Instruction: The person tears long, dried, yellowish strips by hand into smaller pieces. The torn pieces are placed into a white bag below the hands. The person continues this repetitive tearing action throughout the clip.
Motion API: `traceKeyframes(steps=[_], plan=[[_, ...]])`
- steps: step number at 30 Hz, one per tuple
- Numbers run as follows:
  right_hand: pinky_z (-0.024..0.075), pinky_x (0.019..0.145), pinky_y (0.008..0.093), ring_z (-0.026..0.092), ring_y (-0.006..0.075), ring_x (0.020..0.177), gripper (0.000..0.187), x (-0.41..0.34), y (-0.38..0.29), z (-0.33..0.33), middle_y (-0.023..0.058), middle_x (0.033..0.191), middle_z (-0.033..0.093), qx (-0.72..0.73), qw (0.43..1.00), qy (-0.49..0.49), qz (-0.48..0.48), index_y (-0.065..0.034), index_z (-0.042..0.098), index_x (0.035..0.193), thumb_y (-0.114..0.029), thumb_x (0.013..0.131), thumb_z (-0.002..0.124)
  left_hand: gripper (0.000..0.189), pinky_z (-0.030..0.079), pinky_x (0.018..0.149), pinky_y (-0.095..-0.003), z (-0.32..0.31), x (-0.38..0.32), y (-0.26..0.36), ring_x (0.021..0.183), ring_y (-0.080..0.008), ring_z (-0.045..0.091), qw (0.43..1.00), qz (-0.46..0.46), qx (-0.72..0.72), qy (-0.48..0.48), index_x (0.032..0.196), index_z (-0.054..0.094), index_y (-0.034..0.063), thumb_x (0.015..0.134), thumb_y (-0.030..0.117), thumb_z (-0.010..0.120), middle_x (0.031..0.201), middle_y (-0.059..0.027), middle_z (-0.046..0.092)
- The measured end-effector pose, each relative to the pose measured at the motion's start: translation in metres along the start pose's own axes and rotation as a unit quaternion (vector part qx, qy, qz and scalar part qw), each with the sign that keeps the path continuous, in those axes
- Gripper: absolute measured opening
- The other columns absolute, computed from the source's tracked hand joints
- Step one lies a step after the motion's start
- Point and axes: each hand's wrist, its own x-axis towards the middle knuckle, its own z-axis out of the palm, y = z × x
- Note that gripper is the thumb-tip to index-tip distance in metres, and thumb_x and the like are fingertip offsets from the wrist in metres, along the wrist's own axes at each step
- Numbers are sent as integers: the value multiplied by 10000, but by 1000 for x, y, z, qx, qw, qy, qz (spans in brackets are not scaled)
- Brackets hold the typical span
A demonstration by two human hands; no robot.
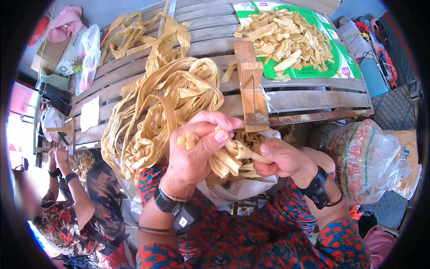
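Observation:
My left hand [201, 144] is closed around a folded bundle of pale tan dried plant strips [225, 163], its thumb pressed on top. My right hand [282, 159] pinches the bundle's right end between thumb and fingers. Both hands are above a white bag [231, 195] on my lap that holds more strips. A long tangled heap of strips [168, 97] lies on the slatted wooden table [295, 100] and hangs over its front edge. Just beyond my hands, a wooden block fixture [250, 84] with an upright metal spike and white string is at the table edge.
Short cut pieces [289, 37] are piled on a green printed sheet [349, 64] at the back right. A large plastic-wrapped sack [359, 161] stands at the right. A co-worker [67, 215] sits at the left, near another wooden fixture [69, 131]. A plastic bag [88, 57] lies at the back left.

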Motion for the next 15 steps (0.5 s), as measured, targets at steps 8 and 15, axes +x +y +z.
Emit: traceKeyframes(steps=[8,15], plan=[[216,455,215,321,35,517,395,6,0,-4,-38,635,484,-1,991,133,-19,-69,582,704,-368,962,592,554,509,700,-249,-8,6,-19,781,-116,624,976,-214,7,-47,1206,582,16,783,294,807,930,-40,663],[378,530,214,465,37,599,309,-1,-14,-18,-37,671,581,-254,936,240,-51,-38,675,808,-331,905,686,188,499,615,-239,2,4,-31,697,-94,585,975,-221,33,8,1019,628,19,851,68,697,813,-24,634]])
